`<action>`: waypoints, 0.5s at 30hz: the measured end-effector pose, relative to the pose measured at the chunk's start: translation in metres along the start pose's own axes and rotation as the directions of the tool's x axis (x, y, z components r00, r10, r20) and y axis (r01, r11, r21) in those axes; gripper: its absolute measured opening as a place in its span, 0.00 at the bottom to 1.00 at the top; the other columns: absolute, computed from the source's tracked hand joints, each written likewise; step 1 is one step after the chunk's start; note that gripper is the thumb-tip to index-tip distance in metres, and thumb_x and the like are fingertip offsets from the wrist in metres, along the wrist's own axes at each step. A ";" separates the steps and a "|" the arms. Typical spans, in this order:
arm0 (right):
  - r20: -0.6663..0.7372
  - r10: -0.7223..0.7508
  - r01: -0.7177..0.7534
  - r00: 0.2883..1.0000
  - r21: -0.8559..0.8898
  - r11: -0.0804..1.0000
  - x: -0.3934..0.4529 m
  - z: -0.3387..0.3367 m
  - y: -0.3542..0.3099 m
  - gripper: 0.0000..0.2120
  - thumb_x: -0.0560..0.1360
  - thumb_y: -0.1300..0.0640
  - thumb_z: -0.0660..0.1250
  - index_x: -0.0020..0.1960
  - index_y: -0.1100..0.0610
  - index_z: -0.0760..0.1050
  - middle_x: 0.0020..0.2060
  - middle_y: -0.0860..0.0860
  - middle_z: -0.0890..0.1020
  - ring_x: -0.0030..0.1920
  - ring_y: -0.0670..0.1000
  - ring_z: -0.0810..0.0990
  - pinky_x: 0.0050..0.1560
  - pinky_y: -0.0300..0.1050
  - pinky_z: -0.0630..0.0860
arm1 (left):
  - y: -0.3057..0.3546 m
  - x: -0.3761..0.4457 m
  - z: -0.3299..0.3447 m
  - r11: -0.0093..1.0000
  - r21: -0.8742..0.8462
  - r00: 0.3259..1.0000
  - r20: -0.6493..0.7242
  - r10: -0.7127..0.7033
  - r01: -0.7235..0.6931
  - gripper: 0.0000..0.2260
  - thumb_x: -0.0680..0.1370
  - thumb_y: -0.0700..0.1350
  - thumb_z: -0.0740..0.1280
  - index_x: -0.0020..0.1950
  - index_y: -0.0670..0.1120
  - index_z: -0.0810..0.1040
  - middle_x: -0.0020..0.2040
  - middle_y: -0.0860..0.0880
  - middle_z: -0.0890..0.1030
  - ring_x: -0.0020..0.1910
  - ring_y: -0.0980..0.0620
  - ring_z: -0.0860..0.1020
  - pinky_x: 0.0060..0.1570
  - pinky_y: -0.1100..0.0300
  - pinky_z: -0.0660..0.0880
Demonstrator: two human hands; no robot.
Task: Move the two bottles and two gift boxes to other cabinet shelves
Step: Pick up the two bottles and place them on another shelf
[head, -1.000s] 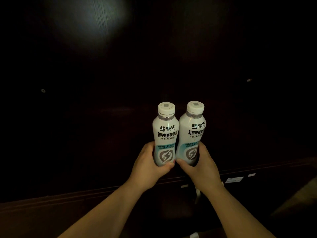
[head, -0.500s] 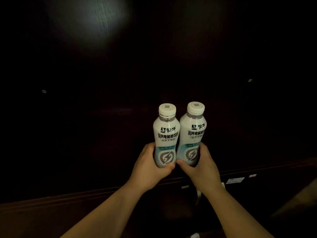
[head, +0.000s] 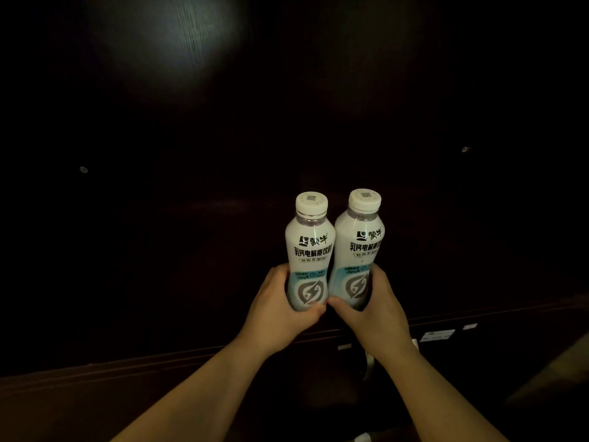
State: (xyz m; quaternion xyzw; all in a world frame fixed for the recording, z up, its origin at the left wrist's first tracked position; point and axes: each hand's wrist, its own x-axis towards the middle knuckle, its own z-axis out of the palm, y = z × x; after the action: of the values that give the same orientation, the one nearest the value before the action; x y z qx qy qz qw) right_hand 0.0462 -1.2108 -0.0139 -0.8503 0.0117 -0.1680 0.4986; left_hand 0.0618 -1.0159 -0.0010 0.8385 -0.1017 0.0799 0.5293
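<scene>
Two white drink bottles with white caps and black lettering stand upright side by side inside a dark cabinet. My left hand (head: pixel 280 309) wraps the lower part of the left bottle (head: pixel 309 250). My right hand (head: pixel 373 314) wraps the lower part of the right bottle (head: pixel 358 247). The bottles touch each other. Whether their bases rest on the shelf is hidden by my hands and the darkness. No gift boxes are in view.
The cabinet interior is very dark. A dark wooden shelf edge (head: pixel 159 362) runs across below my hands. The back panel (head: pixel 165 43) catches a pale light patch at the top left. Small white labels (head: pixel 436 335) sit on the lower right edge.
Both hands and the two bottles have drifted slightly downward in view; the grip on each bottle is the same.
</scene>
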 end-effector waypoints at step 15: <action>-0.245 0.109 -0.115 0.963 -0.011 0.993 -0.048 0.011 -0.007 0.45 0.65 0.45 0.80 0.75 0.52 0.62 0.71 0.53 0.67 0.71 0.52 0.67 0.68 0.54 0.69 | -0.005 -0.025 -0.037 0.984 0.058 0.986 -0.013 -0.169 0.169 0.30 0.73 0.63 0.70 0.71 0.55 0.69 0.64 0.56 0.75 0.61 0.61 0.73 0.58 0.65 0.71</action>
State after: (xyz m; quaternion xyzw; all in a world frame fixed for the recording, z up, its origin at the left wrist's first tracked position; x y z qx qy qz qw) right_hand 0.0030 -1.1896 -0.0262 -0.8274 0.1230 -0.2426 0.4914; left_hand 0.0383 -0.9784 0.0049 0.8590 -0.0257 0.0409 0.5097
